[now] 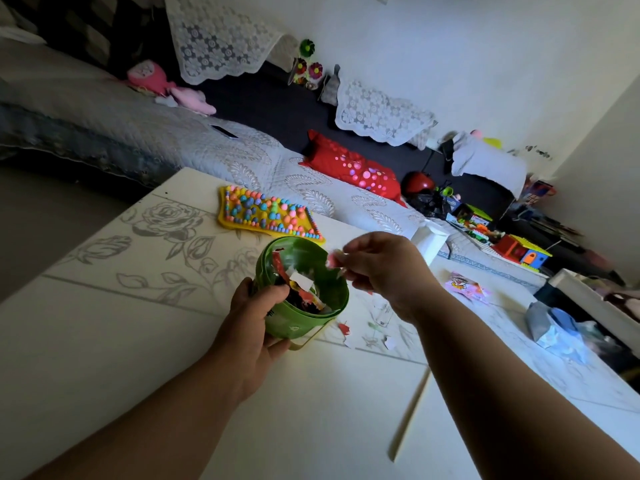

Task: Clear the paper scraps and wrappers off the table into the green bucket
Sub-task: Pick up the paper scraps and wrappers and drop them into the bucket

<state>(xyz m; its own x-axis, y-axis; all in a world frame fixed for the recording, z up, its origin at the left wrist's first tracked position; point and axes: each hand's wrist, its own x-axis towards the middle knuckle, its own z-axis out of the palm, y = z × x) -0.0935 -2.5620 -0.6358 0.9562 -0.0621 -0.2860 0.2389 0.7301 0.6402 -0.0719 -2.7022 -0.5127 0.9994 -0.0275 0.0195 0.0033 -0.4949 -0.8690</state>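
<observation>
The green bucket (304,317) is tilted toward me on the white table (104,341), with red, white and dark scraps inside. My left hand (256,320) grips its near rim and side. My right hand (377,268) hovers over the bucket's right rim, fingers pinched on a small pink-red paper scrap (333,258). Small red and white scraps (346,332) lie on the table just right of the bucket. A pink printed wrapper (464,285) lies farther right.
A yellow mat with coloured bumps (266,213) lies behind the bucket. A crumpled blue-grey bag (554,327) sits at the right edge. A pale stick (410,414) lies on the table near my right forearm. A sofa with cushions and toys runs behind.
</observation>
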